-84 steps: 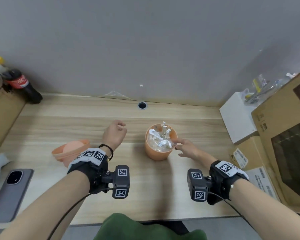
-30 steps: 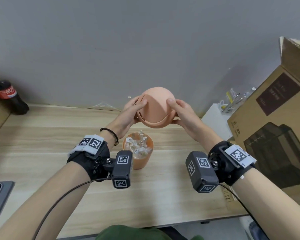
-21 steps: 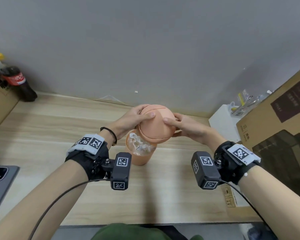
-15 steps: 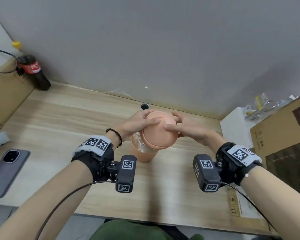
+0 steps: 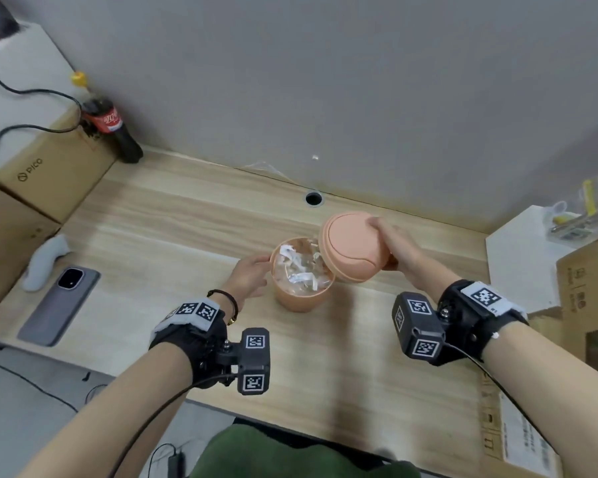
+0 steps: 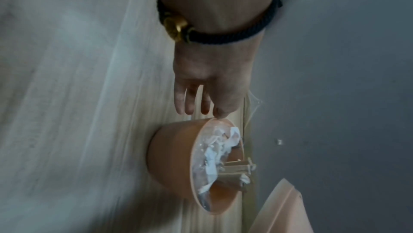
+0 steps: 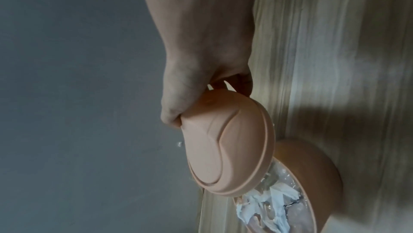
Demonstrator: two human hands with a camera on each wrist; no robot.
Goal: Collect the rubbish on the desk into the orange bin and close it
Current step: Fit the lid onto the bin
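Observation:
The orange bin (image 5: 301, 298) stands on the wooden desk (image 5: 173, 229), its mouth uncovered and filled with crumpled white paper and clear plastic rubbish (image 5: 299, 270). My right hand (image 5: 390, 246) grips the domed orange lid (image 5: 349, 253) and holds it tilted, above and to the right of the bin's rim. My left hand (image 5: 252, 274) has straight fingers (image 6: 201, 102) that touch the bin (image 6: 170, 157) at its left rim. The right wrist view shows the lid (image 7: 223, 139) pinched at its edge, just over the rubbish (image 7: 268, 205).
A grey phone (image 5: 61, 305) and a pale grey object (image 5: 45, 262) lie at the desk's left. A cola bottle (image 5: 113, 132) and cardboard boxes (image 5: 42, 174) stand at the back left. A white box (image 5: 522, 257) and a brown carton (image 5: 594, 291) crowd the right.
Both hands held the lid over the bin before. Now my left hand has let go and dropped to the bin's left rim, and my right hand holds the lid alone, shifted right.

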